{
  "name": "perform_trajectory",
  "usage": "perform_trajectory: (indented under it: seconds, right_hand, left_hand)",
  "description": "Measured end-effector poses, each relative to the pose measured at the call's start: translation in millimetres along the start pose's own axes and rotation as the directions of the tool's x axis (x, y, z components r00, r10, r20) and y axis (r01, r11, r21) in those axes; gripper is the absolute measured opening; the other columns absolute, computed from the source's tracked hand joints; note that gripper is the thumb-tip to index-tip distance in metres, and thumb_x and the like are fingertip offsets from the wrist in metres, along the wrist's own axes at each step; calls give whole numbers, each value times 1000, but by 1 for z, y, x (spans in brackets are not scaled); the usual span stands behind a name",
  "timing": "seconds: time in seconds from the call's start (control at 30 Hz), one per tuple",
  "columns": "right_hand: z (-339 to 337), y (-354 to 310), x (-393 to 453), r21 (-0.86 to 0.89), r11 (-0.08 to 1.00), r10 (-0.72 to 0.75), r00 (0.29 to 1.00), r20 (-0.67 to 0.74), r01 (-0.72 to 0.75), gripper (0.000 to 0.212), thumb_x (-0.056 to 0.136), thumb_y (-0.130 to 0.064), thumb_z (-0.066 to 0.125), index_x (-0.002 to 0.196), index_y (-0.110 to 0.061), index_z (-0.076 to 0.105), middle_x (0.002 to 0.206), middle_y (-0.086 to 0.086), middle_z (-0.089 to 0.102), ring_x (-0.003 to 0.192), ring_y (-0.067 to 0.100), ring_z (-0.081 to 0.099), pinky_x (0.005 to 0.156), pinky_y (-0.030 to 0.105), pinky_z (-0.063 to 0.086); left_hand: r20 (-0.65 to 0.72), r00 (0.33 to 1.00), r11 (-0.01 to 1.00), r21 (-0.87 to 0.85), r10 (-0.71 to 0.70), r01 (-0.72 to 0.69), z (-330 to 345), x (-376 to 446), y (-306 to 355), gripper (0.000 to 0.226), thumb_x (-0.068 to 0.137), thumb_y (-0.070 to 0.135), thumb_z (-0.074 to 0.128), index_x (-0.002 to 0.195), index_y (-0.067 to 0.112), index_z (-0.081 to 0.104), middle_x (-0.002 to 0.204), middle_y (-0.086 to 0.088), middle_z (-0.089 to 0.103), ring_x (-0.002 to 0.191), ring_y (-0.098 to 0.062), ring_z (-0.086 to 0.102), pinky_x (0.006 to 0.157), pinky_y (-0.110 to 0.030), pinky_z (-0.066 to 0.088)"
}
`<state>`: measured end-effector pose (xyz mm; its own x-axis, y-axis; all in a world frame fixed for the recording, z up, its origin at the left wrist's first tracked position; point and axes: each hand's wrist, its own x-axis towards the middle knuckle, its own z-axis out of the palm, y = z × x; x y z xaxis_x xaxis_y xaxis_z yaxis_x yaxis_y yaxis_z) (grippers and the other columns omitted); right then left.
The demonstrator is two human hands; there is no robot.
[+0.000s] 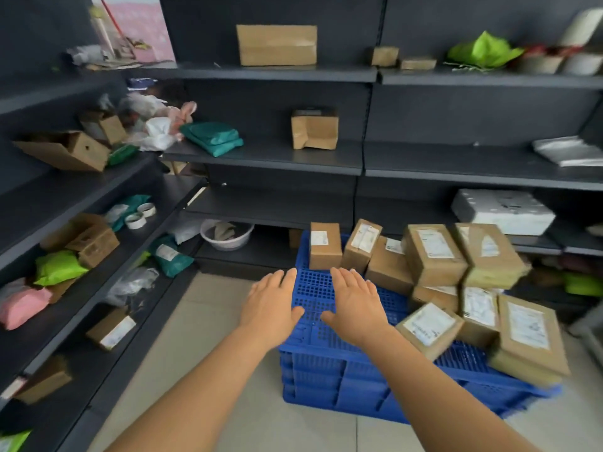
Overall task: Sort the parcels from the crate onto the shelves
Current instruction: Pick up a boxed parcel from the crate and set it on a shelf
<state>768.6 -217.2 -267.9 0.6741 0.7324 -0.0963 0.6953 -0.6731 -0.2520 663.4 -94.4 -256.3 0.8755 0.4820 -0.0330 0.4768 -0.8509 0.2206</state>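
Observation:
A blue plastic crate (329, 376) stands on the floor in front of dark shelves (270, 158). Several brown cardboard parcels with white labels fill its back and right side, among them an upright one (324, 246) at the back left and a large one (432, 254) on top. My left hand (272, 303) and my right hand (355, 300) hover side by side, palms down, fingers straight, over the bare left part of the crate. Neither hand holds anything.
Shelves to the left carry boxes, green and pink mailer bags (57, 267) and tape rolls (140, 215). The back shelves hold a large box (276, 44), a dented box (314, 129), teal bags (213, 138) and a white foam box (502, 210). A white basin (226, 234) sits low. Tiled floor lies left of the crate.

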Motion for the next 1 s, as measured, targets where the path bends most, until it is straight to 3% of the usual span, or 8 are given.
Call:
perform_trajectory:
  seconds: [0.2, 0.4, 0.63, 0.8, 1.0]
  right_hand:
    - [-14, 76, 32, 17, 999, 49, 999, -18, -49, 86, 91, -43, 59, 154, -15, 6, 160, 2, 13, 148, 22, 6, 120, 41, 10]
    - [-17, 114, 67, 60, 994, 92, 996, 20, -93, 83, 90, -41, 61, 153, -17, 12, 158, 1, 18, 147, 22, 12, 118, 41, 12]
    - [-1, 136, 127, 71, 985, 152, 983, 104, -160, 85, 90, -43, 60, 153, -17, 10, 159, 4, 17, 147, 23, 11, 118, 41, 12]
    - [11, 144, 195, 92, 966, 232, 967, 109, -242, 80, 87, -43, 62, 149, -19, 18, 152, 2, 28, 141, 22, 24, 116, 40, 21]
    - [36, 155, 278, 140, 901, 382, 903, 196, -412, 91, 88, -47, 60, 153, -20, 2, 158, 8, 17, 145, 26, 17, 117, 42, 19]
  left_hand:
    - [35, 999, 1000, 4, 0, 0, 26, 58, 53, 73, 98, 41, 48, 154, 19, 7, 158, -1, 20, 145, -20, 19, 117, -35, 18]
    - [91, 996, 1000, 23, -21, 19, 48, 106, 66, 73, 98, 42, 46, 154, 17, 6, 158, -4, 21, 145, -21, 21, 119, -36, 20]
    - [153, 988, 1000, 2, -30, 30, 70, 176, 51, 74, 98, 43, 45, 154, 16, 5, 158, -4, 23, 144, -22, 23, 118, -37, 22]
    - [202, 979, 997, -51, -40, 51, 88, 248, 27, 74, 98, 42, 46, 154, 17, 5, 158, -4, 23, 143, -23, 24, 117, -37, 23]
    - [300, 951, 979, -159, -72, 124, 120, 327, -7, 78, 97, 41, 48, 154, 20, 0, 155, -2, 29, 134, -22, 38, 107, -34, 38]
